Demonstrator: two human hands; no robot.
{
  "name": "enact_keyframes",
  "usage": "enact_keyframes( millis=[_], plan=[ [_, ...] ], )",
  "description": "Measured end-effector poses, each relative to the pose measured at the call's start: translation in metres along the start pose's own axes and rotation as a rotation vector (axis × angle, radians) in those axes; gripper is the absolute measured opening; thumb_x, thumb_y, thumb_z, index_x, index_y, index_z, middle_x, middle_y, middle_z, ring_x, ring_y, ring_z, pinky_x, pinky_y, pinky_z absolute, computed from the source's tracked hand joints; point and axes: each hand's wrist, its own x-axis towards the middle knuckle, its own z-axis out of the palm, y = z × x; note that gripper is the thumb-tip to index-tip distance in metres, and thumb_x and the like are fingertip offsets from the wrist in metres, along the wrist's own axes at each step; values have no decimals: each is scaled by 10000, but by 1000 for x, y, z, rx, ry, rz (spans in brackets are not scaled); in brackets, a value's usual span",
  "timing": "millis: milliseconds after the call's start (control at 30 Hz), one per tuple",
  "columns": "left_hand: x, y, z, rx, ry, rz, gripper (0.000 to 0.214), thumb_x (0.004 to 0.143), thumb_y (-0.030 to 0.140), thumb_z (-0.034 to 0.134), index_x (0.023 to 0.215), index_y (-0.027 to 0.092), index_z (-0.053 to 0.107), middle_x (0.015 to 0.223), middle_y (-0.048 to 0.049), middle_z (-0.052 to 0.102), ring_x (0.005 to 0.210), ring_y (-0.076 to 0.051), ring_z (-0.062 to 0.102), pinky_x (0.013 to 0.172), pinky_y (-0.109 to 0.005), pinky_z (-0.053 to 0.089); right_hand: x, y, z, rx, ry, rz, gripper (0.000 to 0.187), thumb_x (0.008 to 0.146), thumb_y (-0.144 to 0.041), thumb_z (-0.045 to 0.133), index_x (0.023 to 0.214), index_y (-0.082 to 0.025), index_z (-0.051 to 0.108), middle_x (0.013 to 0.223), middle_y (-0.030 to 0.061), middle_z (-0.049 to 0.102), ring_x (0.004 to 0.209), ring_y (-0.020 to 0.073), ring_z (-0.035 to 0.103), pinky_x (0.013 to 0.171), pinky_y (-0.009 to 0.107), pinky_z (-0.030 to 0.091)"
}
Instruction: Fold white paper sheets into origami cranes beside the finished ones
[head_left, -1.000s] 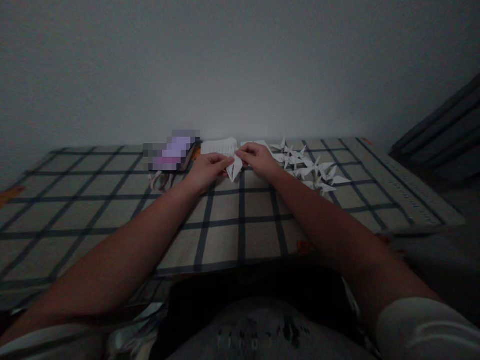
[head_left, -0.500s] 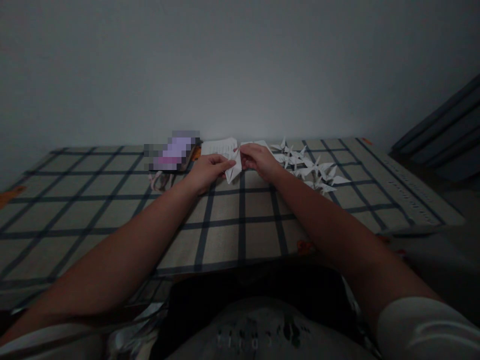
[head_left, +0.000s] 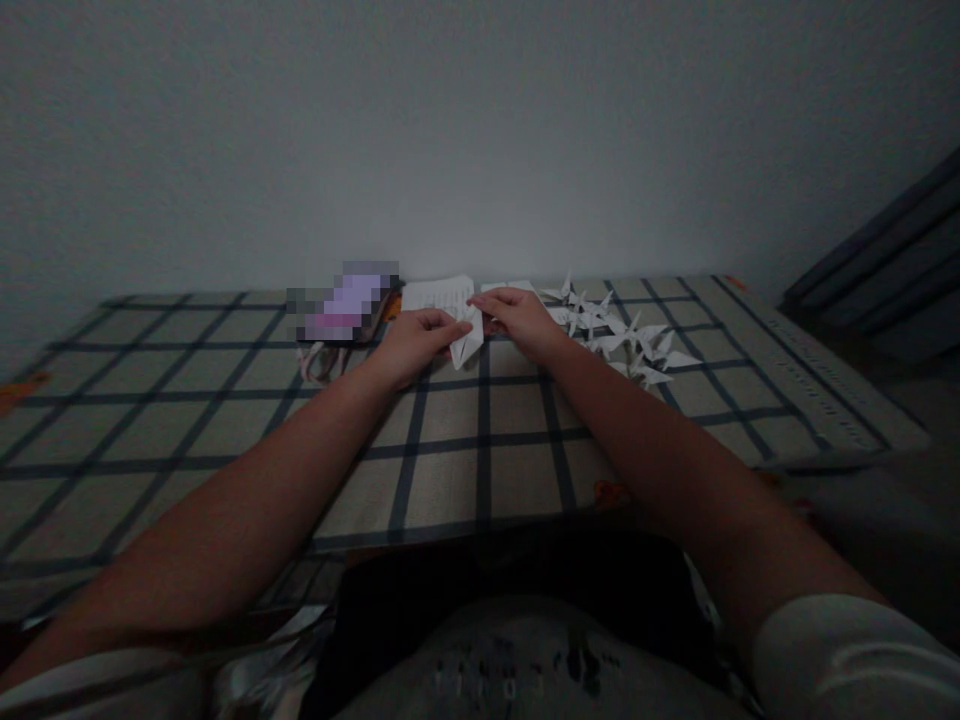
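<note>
A small piece of folded white paper (head_left: 466, 348) is held between my two hands, its pointed end toward me. My left hand (head_left: 421, 342) pinches it from the left, thumb lying on top. On the other side my right hand (head_left: 516, 318) closes its thumb and fingers on the paper's upper right edge. Behind the hands lies a sheet of printed paper (head_left: 436, 292), partly covered. Several folded white paper cranes (head_left: 637, 345) sit in a cluster just right of my right hand.
A phone with a lit purple screen (head_left: 349, 305), pixelated in part, leans on something at the back left, a pale strap (head_left: 324, 362) below it. Another white sheet (head_left: 510, 288) lies behind my right hand. A checked cloth (head_left: 517, 475) covers the table against a grey wall.
My right hand's fingers have shifted slightly left along the paper's upper edge. The left hand stays almost in place.
</note>
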Motion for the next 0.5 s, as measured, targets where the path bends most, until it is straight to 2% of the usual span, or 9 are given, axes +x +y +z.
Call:
enact_keyframes(
  millis=[167, 333, 500],
  plan=[
    [1, -2, 1, -40, -30, -25, 361, 657, 467, 842, 657, 151, 669, 639, -29, 656, 526, -101, 531, 511, -237, 380, -2, -5, 1, 3, 23, 14, 239, 799, -357, 764, 712, -164, 654, 673, -16, 612, 625, 91, 525, 604, 229, 447],
    [2, -4, 0, -112, -21, -47, 374, 632, 481, 857, 671, 157, 674, 637, -22, 649, 520, -100, 522, 515, -241, 382, -3, -6, -1, 144, -36, 49, 270, 794, -428, 757, 816, -167, 692, 739, 0, 647, 695, 106, 576, 622, 230, 473],
    [1, -3, 0, -112, -13, -50, 378, 618, 475, 863, 661, 155, 667, 621, -17, 638, 517, -100, 522, 513, -242, 380, -1, -1, -6, 169, -53, 32, 186, 751, -315, 773, 814, -153, 707, 773, 13, 676, 710, 106, 599, 645, 235, 487]
  ],
)
